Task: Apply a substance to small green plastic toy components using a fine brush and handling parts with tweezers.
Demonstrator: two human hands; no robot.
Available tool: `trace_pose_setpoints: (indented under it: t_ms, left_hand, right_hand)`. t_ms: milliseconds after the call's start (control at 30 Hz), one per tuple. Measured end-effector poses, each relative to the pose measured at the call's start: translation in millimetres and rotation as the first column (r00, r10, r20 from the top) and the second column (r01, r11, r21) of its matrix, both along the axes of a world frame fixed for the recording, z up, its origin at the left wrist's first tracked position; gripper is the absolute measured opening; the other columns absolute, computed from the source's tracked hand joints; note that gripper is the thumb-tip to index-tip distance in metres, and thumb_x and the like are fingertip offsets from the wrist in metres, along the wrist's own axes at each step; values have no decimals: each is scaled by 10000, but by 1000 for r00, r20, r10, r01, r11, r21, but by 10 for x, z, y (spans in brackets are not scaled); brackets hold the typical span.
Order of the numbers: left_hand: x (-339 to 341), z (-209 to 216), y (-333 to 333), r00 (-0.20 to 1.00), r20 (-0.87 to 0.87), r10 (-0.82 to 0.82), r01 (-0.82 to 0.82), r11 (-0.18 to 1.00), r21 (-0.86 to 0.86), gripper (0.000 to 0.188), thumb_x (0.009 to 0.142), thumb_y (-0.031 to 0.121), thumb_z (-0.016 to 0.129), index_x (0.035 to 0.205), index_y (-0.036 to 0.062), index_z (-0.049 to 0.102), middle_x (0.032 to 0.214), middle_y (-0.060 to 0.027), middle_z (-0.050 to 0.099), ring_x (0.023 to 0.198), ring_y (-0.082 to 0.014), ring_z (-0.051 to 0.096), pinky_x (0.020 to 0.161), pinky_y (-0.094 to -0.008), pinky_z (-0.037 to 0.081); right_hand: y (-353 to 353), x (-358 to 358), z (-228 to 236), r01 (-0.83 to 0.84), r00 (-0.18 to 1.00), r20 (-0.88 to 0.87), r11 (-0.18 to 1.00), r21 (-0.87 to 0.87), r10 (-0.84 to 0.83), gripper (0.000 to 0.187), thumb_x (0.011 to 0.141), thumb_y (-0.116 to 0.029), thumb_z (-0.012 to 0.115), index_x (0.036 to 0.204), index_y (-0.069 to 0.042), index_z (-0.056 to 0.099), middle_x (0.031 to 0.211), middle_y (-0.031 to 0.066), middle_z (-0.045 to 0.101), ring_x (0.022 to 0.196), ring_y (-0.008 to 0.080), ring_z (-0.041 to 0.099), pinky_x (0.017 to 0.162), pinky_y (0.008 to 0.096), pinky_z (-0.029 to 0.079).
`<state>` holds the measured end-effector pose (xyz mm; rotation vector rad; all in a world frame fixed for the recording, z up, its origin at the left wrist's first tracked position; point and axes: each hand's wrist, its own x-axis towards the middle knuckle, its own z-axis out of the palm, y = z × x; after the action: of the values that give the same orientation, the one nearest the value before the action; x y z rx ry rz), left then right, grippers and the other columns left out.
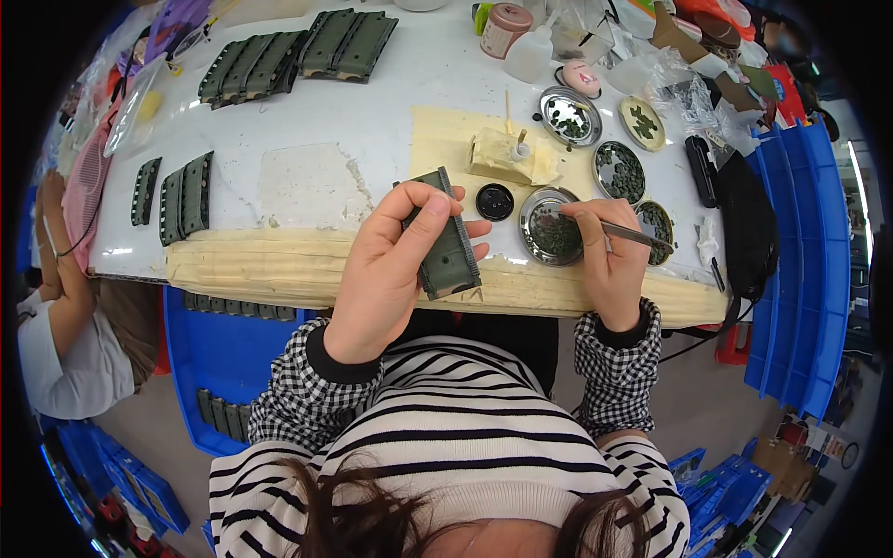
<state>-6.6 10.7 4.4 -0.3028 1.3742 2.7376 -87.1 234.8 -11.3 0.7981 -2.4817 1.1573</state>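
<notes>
My left hand (386, 256) is closed round a dark green, rectangular piece (451, 265) with a toothed edge, held tilted above the table's front edge. My right hand (614, 274) pinches a pair of metal tweezers (640, 236); their tip points left over a round metal dish (526, 232). Small green bits (555, 231) lie in that dish, and whether the tips grip one is too small to tell. A black round lid or shallow cup (494, 201) sits between my hands. Just beyond it stands a block wrapped in yellowish tape (502, 153) with a small nozzle or cup on top.
More dishes of green bits, such as a metal one (619, 173), stand at the right. Similar green pieces (186, 198) lie at the left and back. A padded yellowish strip (260, 265) lines the front edge. Blue tray (223, 372) below; blue crate (800, 270) right; another person (74, 344) left.
</notes>
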Motion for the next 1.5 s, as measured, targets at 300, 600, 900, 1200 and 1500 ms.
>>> trace_pose_setpoints:
  t_ms: [300, 600, 900, 1200, 1500]
  left_hand:
    - [12, 3, 31, 998, 23, -50, 51, 999, -15, 198, 1024, 228, 447, 994, 40, 502, 1248, -121, 513, 1044, -239, 632, 884, -370, 568]
    - [35, 23, 71, 987, 75, -145, 142, 989, 41, 243, 1035, 263, 413, 986, 40, 497, 1207, -120, 527, 1037, -245, 634, 882, -379, 566]
    - [63, 17, 39, 914, 40, -405, 356, 845, 399, 339, 1047, 341, 337, 943, 45, 466, 1066, -150, 557, 1017, -313, 644, 856, -421, 574]
    - [60, -49, 93, 972, -10, -233, 221, 906, 360, 277, 1038, 278, 401, 967, 30, 502, 1052, -100, 584, 974, -207, 648, 869, -362, 569]
    - [76, -63, 133, 983, -47, -177, 183, 938, 295, 271, 1044, 298, 390, 1035, 62, 522, 1266, -122, 540, 1109, -145, 539, 962, -307, 459]
  right_hand:
    - [-5, -4, -9, -1, 999, -33, 1000, 28, 2, 122, 895, -134, 630, 889, -26, 687, 815, 93, 651, 758, 264, 562, 699, 348, 432]
    - [-117, 141, 194, -137, 978, 114, 954, -268, 173, 148, 927, -109, 578, 926, -5, 685, 852, 92, 667, 798, 220, 576, 745, 324, 440]
    - [-367, 211, 360, -351, 871, 207, 859, -373, 445, 153, 919, -114, 571, 946, -16, 685, 854, 80, 663, 789, 215, 575, 779, 337, 428]
    - [-398, 359, 467, -359, 917, 78, 895, -266, 391, 174, 916, -95, 597, 1025, 24, 661, 924, 153, 648, 787, 233, 632, 846, 338, 526]
    - [-480, 434, 477, -314, 939, 63, 918, -243, 338, 199, 863, -36, 647, 1053, 24, 657, 962, 159, 660, 852, 250, 654, 898, 391, 533]
